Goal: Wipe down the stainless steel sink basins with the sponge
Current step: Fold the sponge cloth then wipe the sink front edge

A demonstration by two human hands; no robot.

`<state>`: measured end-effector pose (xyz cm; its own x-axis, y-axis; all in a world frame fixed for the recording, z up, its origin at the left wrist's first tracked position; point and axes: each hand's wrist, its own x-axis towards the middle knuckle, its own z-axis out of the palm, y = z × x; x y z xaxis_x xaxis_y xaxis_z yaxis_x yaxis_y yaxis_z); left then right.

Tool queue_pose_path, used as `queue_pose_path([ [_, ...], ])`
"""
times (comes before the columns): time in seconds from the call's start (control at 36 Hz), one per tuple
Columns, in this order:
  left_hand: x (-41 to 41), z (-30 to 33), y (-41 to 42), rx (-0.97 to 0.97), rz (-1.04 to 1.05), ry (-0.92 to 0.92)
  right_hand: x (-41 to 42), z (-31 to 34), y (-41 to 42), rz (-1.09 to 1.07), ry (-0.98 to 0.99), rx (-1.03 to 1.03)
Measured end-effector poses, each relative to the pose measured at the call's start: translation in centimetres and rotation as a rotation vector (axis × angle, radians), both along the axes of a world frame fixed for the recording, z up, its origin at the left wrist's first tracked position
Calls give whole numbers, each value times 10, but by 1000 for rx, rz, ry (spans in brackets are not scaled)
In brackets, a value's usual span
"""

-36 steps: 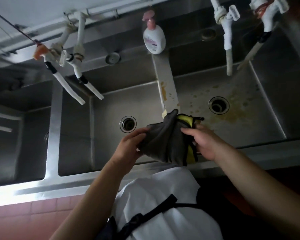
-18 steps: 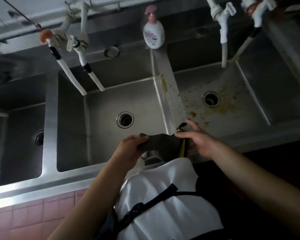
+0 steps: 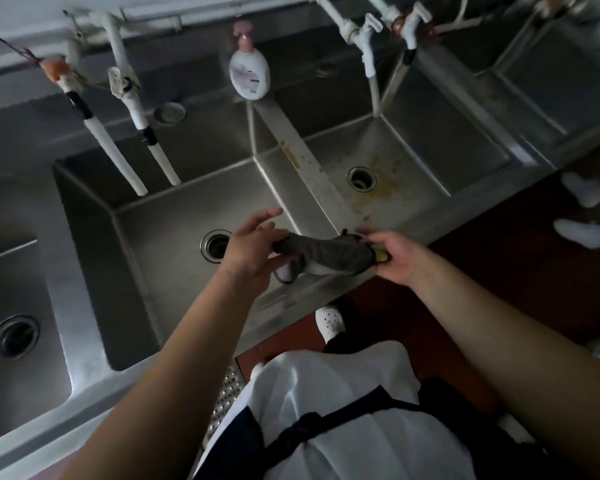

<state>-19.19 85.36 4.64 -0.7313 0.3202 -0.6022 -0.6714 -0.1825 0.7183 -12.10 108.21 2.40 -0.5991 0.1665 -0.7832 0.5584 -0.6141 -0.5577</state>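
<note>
A dark grey cloth-like sponge pad (image 3: 326, 252) with a yellow side showing at its right end is stretched between my hands above the front rim of the sink. My left hand (image 3: 253, 249) grips its left end, thumb and fingers partly spread. My right hand (image 3: 394, 256) pinches its right end by the yellow part. Below lies the middle basin (image 3: 174, 244) with its round drain (image 3: 216, 244). The right basin (image 3: 406, 161) carries yellow-brown stains around its drain (image 3: 361, 179). The divider (image 3: 305, 168) between them is stained too.
A white soap pump bottle (image 3: 249, 72) stands on the back ledge. White taps (image 3: 129, 98) hang over the middle basin, and another tap (image 3: 369, 60) over the right one. A further basin (image 3: 14, 306) lies at left. White shoes (image 3: 584, 233) stand on the red floor at right.
The view has tilted and shifted right. My hands have lowered the pad toward the front rim and pulled it out flatter and longer between them.
</note>
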Motion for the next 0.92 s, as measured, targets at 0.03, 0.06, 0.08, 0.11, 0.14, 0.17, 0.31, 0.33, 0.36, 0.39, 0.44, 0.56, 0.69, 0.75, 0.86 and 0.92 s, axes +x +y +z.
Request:
queue_pose_path([
  [0.03, -1, 6, 0, -4, -22, 31, 4, 0, -3, -40, -11, -32],
  [0.06, -1, 12, 0, -8, -41, 68, 7, 2, -5, -67, -9, -60],
  [0.08, -3, 17, -1, -9, -54, 98, 10, 6, -6, -69, 9, -77],
  [0.11, -4, 22, -3, -9, -63, 117, 13, 10, -7, -42, 37, -70],
  [0.14, -6, 27, -5, -10, -72, 127, 15, 16, -9, 17, 71, -36],
  [0.17, -8, 32, -7, -6, -83, 137, 17, 21, -11, 104, 104, 16],
  [0.31, -18, 48, -24, 18, -164, 240, 12, 37, -31, 456, 195, 412],
  [0.33, -19, 50, -26, -20, -180, 272, 9, 38, -33, 497, 180, 551],
  [0.36, -20, 51, -28, -76, -183, 310, 7, 40, -36, 533, 170, 685],
  [0.39, -21, 52, -30, -150, -177, 364, 4, 42, -37, 558, 173, 800],
  [0.44, -23, 52, -32, -292, -164, 496, -4, 46, -38, 574, 225, 977],
  [0.56, -36, 53, -34, -364, -146, 672, -22, 60, -23, 544, 326, 1207],
  [0.69, -51, 63, -20, -387, -75, 806, -43, 87, 9, 580, 385, 1333],
  [0.75, -55, 70, -9, -351, -48, 819, -50, 97, 23, 617, 393, 1325],
  [0.86, -51, 91, 16, -288, 17, 890, -57, 126, 53, 580, 456, 1185],
  [0.92, -46, 106, 27, -244, 21, 912, -57, 147, 70, 571, 537, 1066],
])
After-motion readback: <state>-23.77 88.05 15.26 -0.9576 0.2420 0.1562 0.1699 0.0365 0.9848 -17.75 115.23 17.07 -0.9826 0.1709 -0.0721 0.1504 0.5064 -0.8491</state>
